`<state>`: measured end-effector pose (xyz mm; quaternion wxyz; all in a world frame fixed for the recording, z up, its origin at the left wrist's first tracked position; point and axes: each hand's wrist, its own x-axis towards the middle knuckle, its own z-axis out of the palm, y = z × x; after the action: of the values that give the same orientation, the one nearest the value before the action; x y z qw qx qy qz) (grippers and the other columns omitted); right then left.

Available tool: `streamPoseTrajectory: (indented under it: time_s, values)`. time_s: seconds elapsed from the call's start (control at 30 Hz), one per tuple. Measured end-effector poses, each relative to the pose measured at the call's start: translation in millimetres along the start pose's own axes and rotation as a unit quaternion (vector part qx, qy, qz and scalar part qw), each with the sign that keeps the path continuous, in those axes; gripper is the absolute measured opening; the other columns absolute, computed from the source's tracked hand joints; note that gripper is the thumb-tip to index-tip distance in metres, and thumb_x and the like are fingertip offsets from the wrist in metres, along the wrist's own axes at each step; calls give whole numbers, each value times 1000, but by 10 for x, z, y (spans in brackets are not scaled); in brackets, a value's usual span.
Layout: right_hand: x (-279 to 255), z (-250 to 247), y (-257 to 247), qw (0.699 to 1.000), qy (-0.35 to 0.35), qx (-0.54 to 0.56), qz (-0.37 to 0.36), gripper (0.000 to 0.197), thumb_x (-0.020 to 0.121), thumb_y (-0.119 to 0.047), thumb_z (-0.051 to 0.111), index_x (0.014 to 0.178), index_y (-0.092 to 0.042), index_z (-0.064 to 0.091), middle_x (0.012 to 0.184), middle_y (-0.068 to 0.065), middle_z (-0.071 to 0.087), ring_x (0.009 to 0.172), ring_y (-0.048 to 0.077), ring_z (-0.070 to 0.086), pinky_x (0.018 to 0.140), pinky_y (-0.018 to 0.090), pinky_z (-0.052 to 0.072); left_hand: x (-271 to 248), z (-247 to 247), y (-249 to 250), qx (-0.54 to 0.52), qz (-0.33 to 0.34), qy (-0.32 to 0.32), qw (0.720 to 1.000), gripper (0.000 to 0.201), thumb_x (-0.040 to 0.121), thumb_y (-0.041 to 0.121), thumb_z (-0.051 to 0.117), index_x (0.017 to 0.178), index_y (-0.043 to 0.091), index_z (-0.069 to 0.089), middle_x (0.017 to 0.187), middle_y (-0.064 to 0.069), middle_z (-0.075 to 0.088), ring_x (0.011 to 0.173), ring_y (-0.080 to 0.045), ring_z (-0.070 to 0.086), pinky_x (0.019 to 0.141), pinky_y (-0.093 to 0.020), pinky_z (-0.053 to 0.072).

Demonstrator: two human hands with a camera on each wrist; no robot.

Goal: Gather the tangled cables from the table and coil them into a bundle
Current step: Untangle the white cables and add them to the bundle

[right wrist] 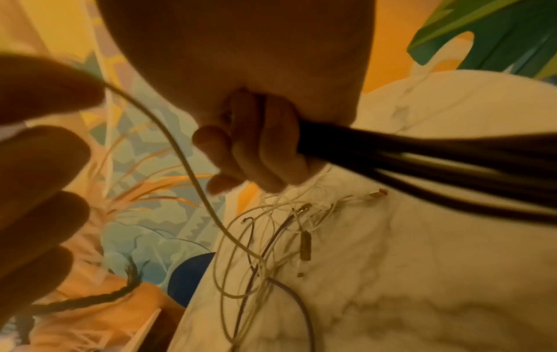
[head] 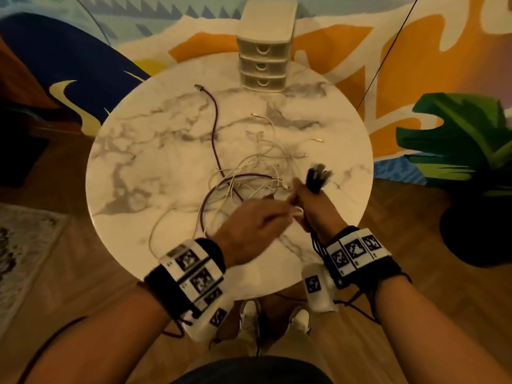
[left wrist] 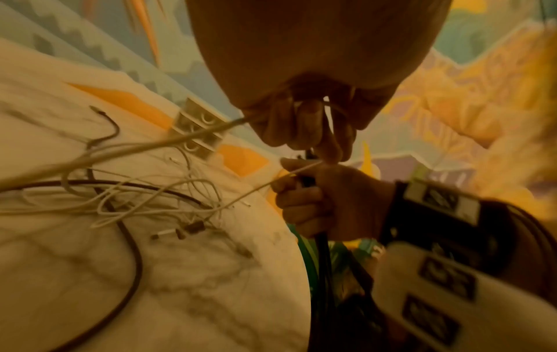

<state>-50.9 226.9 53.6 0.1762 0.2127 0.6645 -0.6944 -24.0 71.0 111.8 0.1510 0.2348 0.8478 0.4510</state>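
A tangle of thin white cables point(head: 263, 162) and one purple cable point(head: 214, 139) lies spread on the round marble table point(head: 138, 162). My right hand point(head: 306, 202) grips a bundle of black cables point(head: 318, 177) upright over the table's near right part; in the right wrist view its fingers point(right wrist: 259, 147) wrap the black bundle point(right wrist: 422, 162). My left hand point(head: 288, 213) is right beside it and pinches a white cable point(left wrist: 211, 209) that runs back into the tangle. The left wrist view shows the left fingertips point(left wrist: 310, 126) just above the right fist point(left wrist: 316, 197).
A small white three-drawer unit point(head: 263, 51) stands at the table's far edge. A green plant point(head: 457, 139) in a dark pot point(head: 476, 231) is on the floor to the right. A patterned rug point(head: 25, 245) lies at the left, and a painted wall rises behind.
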Motion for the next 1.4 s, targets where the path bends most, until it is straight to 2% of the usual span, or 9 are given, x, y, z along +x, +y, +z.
streamPoseTrajectory:
  time_s: [0.13, 0.27, 0.43, 0.6, 0.73, 0.93, 1.17, 1.3, 1.4]
  values:
    - [-78, -58, 61, 992, -93, -5, 87, 47, 96, -39, 46, 58, -12, 51, 40, 0, 42, 30, 10, 31, 36, 19, 19, -88, 224, -75, 46, 41, -78, 995, 24, 94, 18, 51, 110, 15, 68, 78, 24, 53, 67, 13, 49, 62, -9, 32]
    - [-117, -204, -43, 991, -95, 78, 59, 40, 99, -31, 39, 61, -18, 38, 43, -3, 30, 35, 9, 20, 35, 23, 11, -87, 282, -327, -54, -111, -195, 973, 34, 101, 29, 36, 115, 18, 65, 95, 2, 64, 77, -2, 52, 70, -15, 41]
    - [-269, -232, -205, 995, -51, 80, -12, 41, 98, -26, 39, 59, -19, 33, 42, -5, 24, 37, 9, 16, 39, 23, 12, 408, 115, -1001, -31, -242, -82, 966, 46, 95, 36, 47, 136, 14, 45, 138, -10, 48, 118, -26, 51, 102, -39, 41]
    - [-424, -352, -405, 992, -13, 102, -80, 42, 99, -22, 39, 57, -19, 35, 42, -5, 26, 36, 9, 18, 37, 18, 15, 792, -482, -1225, -101, -243, 144, 954, 49, 95, 20, 52, 141, 14, 36, 118, -9, 53, 95, -29, 60, 75, -33, 50]
    - [-452, -386, -455, 989, 2, 112, -97, 43, 98, -21, 39, 56, -19, 35, 41, -4, 26, 36, 10, 18, 39, 22, 12, 662, -476, -1227, -108, -290, 83, 947, 17, 95, 15, 46, 104, 9, 60, 80, -11, 63, 60, -25, 58, 52, -26, 45]
    - [-418, -225, -436, 991, -49, 59, -113, 41, 97, -24, 42, 57, -19, 35, 45, -3, 25, 40, 11, 17, 45, 30, 9, 462, -153, -490, -355, -275, -102, 888, 39, 97, 23, 30, 100, 4, 64, 83, -13, 70, 62, -21, 61, 51, -24, 45]
    - [-453, -4, -219, 995, -63, -1, -80, 38, 99, -23, 43, 62, -16, 38, 44, -7, 33, 38, 8, 25, 41, 23, 20, 834, -650, 98, -528, -146, 123, 827, 24, 96, 24, 45, 108, 6, 56, 88, -7, 66, 71, -19, 64, 65, -29, 52]
    - [-412, 8, -86, 992, -95, -72, -51, 38, 99, -22, 47, 62, -16, 40, 47, -6, 38, 39, 7, 31, 42, 18, 27, 801, -614, 2, -353, -194, 173, 899, 13, 95, 14, 50, 91, 6, 59, 56, -2, 55, 43, -15, 47, 46, -24, 42]
    - [-401, -27, 38, 987, -102, -120, -36, 35, 98, -24, 48, 64, -18, 43, 53, -5, 41, 51, 10, 35, 53, 22, 30, 776, -586, -109, -324, -240, 179, 897, 13, 93, 7, 51, 83, 4, 58, 47, -2, 53, 38, -18, 50, 43, -24, 46]
